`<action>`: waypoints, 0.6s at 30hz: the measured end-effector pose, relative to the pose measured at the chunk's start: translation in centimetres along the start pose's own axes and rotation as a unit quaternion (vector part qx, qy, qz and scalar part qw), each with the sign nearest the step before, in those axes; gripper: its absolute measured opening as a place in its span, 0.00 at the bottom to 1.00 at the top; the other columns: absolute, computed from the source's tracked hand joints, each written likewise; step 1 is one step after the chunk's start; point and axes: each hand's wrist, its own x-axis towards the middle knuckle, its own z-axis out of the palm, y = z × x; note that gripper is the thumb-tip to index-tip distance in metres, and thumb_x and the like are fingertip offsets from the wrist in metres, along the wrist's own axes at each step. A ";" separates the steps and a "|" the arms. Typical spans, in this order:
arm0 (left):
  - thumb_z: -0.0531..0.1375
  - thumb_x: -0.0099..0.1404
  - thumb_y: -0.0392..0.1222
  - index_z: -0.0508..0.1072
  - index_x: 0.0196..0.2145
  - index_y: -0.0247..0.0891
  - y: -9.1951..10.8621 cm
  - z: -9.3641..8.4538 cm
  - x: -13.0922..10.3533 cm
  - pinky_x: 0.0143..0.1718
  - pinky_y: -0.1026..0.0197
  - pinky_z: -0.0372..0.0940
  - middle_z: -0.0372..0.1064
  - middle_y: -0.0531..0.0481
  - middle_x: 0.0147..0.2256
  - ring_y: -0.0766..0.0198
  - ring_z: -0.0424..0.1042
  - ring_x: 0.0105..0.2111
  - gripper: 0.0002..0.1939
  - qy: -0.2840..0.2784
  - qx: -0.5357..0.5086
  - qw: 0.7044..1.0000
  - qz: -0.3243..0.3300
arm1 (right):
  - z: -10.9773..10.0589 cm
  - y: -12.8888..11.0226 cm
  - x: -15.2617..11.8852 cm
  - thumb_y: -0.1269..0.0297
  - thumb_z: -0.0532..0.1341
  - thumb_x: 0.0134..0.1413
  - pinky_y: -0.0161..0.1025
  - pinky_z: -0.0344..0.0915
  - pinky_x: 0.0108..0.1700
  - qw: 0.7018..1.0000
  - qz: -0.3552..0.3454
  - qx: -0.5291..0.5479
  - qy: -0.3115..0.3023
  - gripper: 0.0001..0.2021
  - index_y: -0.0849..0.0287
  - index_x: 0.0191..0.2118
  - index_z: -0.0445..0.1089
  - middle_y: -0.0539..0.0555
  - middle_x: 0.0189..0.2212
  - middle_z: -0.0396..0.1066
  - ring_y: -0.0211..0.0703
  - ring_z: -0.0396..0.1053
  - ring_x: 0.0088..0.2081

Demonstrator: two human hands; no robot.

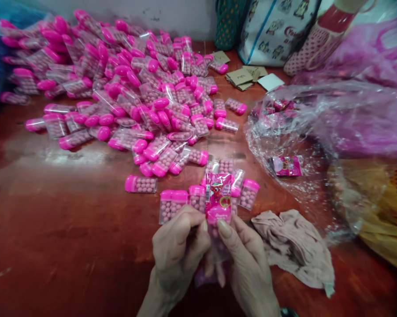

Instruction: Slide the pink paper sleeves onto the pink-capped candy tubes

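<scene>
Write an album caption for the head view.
Left hand and right hand at a pink packet, near heaped pink-capped containers.

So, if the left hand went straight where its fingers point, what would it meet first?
Probably the pink printed packet beside the left hand; depth is unclear, and they may be touching.

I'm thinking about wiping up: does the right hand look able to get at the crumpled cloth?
Probably yes: the crumpled cloth lies close beside the right hand with nothing visible between them, though it would likely have to let go of the pink packet first.
</scene>
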 end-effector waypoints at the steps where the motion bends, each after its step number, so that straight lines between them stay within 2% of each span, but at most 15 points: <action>1: 0.55 0.59 0.27 0.67 0.33 0.37 -0.1 0.1 0.0 0.26 0.70 0.61 0.66 0.55 0.25 0.72 0.66 0.24 0.07 0.003 0.002 1.000 0.000 | 0.1 0.1 0.0 0.61 0.56 0.59 0.21 0.51 0.11 1.000 -0.001 -0.007 0.012 0.09 0.59 0.30 0.63 0.41 0.10 0.58 0.27 0.57 0.09; 4: 0.56 0.59 0.26 0.67 0.32 0.37 -0.4 0.3 -0.1 0.25 0.70 0.61 0.66 0.55 0.25 0.72 0.65 0.23 0.07 0.005 0.009 1.000 -0.015 | 0.3 0.6 0.0 0.58 0.57 0.58 0.22 0.49 0.11 0.998 -0.005 -0.029 0.051 0.10 0.59 0.30 0.63 0.41 0.12 0.58 0.27 0.56 0.10; 8: 0.57 0.58 0.26 0.68 0.32 0.37 -1.0 0.7 -0.6 0.24 0.70 0.61 0.67 0.55 0.25 0.72 0.65 0.22 0.08 0.019 -0.019 0.998 -0.049 | 0.7 0.8 -0.1 0.56 0.58 0.56 0.24 0.53 0.15 0.988 -0.032 -0.106 0.108 0.11 0.59 0.29 0.64 0.42 0.14 0.58 0.28 0.56 0.13; 11: 0.58 0.59 0.30 0.72 0.31 0.39 -1.3 0.9 -1.0 0.23 0.69 0.61 0.68 0.55 0.25 0.71 0.65 0.21 0.06 0.053 -0.130 0.979 -0.144 | 0.7 0.4 0.0 0.56 0.58 0.56 0.26 0.55 0.17 0.979 -0.067 -0.163 0.106 0.12 0.59 0.29 0.65 0.43 0.15 0.60 0.29 0.56 0.15; 13: 0.58 0.60 0.37 0.74 0.33 0.39 -1.4 1.0 -0.9 0.23 0.67 0.62 0.69 0.54 0.24 0.68 0.67 0.22 0.04 0.062 -0.248 0.939 -0.229 | 0.5 0.1 0.1 0.56 0.58 0.56 0.27 0.56 0.17 0.979 -0.067 -0.171 0.088 0.11 0.59 0.31 0.66 0.45 0.18 0.62 0.30 0.57 0.16; 15: 0.59 0.59 0.44 0.75 0.37 0.38 -1.1 0.9 -0.4 0.25 0.64 0.64 0.71 0.51 0.24 0.64 0.69 0.23 0.10 0.037 -0.362 0.881 -0.302 | 0.2 -0.3 0.2 0.56 0.59 0.55 0.28 0.56 0.19 0.979 -0.051 -0.189 0.062 0.11 0.59 0.32 0.68 0.45 0.20 0.61 0.30 0.56 0.18; 18: 0.64 0.54 0.43 0.77 0.33 0.35 -0.3 0.7 0.5 0.26 0.62 0.65 0.73 0.49 0.24 0.64 0.69 0.21 0.10 -0.004 -0.457 0.806 -0.376 | -0.2 -0.7 0.0 0.55 0.60 0.54 0.30 0.61 0.26 0.976 -0.034 -0.214 0.033 0.11 0.58 0.34 0.71 0.47 0.23 0.63 0.34 0.62 0.24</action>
